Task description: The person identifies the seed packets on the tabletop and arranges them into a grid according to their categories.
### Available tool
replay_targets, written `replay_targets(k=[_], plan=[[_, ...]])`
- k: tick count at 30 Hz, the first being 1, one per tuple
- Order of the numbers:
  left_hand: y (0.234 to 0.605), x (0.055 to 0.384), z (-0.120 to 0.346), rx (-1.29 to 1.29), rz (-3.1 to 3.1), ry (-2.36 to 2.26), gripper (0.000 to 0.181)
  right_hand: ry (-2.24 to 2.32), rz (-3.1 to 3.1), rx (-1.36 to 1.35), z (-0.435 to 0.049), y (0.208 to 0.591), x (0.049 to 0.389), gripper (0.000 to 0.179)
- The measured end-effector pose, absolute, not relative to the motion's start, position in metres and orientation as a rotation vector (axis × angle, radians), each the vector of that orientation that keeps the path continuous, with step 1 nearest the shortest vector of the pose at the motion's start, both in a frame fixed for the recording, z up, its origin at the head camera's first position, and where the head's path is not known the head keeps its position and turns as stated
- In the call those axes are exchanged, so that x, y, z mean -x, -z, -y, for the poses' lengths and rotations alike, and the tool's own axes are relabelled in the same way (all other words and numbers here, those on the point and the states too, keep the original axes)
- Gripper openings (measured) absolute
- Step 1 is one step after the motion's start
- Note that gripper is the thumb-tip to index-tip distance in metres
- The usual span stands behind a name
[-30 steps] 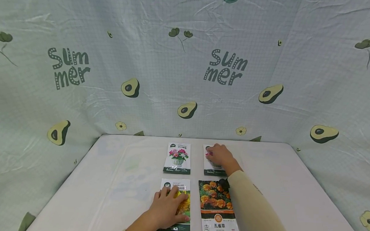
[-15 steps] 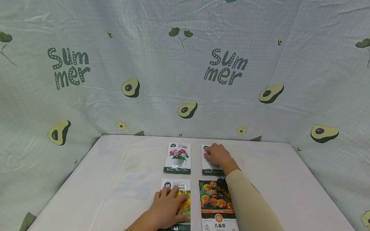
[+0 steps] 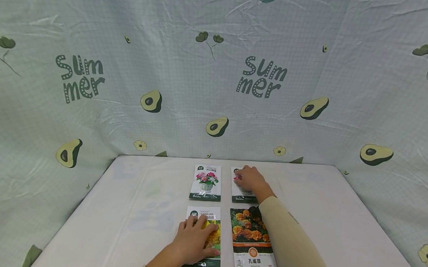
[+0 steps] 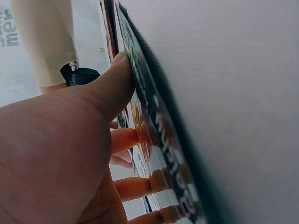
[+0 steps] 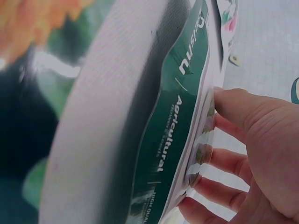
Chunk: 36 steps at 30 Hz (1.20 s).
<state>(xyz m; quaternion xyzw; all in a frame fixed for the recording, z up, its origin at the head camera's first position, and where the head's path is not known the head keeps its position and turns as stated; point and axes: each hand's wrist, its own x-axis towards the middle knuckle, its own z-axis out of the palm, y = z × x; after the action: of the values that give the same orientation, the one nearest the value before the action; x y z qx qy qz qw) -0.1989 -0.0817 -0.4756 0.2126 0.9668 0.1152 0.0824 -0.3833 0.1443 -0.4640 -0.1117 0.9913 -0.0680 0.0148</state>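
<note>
Two seed packets lie under the hands on the white table. In the head view my left hand [image 3: 196, 241] rests on the near left packet [image 3: 213, 264], printed with yellow flowers, its fingers spread over the front. The left wrist view shows the thumb and fingertips touching that packet's glossy face. Farther back, my right hand [image 3: 249, 180] touches the far right packet [image 3: 242, 198], white with a dark green bottom band. In the right wrist view its fingertips [image 5: 201, 212] press on the front of this packet, whose band reads "Agricultural". The hand hides most of its picture.
A packet with pink flowers in a pot [image 3: 206, 183] lies at the far left of the group. The marigold packet [image 3: 254, 250] lies near, partly under the right sleeve [image 3: 288, 230]. A printed cloth [image 3: 187, 81] hangs behind the table [image 3: 144, 217].
My right hand has slid the far right packet a little to the left, closer to the pink-flower packet. The left hand stays where it was.
</note>
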Motion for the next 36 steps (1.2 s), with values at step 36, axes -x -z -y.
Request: replay_targets(k=[36], plan=[[0.4757,0.2016,0.0821,-0.622,-2.858,-0.347,0.067,0.249,-3.08,0.302,-0.1344,0.4592,0.3798,0.043]])
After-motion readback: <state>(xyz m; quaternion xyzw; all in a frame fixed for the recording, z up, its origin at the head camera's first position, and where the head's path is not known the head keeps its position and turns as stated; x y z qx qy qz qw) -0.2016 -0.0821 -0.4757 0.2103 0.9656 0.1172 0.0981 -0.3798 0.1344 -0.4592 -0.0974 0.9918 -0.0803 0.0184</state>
